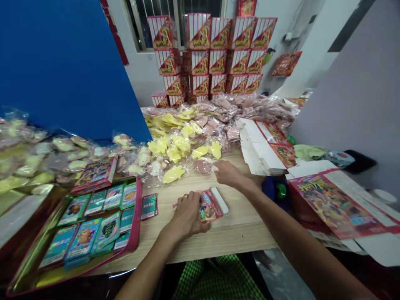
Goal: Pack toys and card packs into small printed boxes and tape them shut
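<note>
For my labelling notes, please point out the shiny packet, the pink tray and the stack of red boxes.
shiny packet (210,208), head view, its glittering front
pink tray (138,216), head view, its right rim
stack of red boxes (218,61), head view, a middle box

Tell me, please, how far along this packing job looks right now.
Done: red boxes stand stacked at the back. In hand: the left hand holds a shiny packet; the right hand touches a bagged toy. Left, seemingly: the heap of bagged toys, flat cartons, card packs in the tray.
</note>
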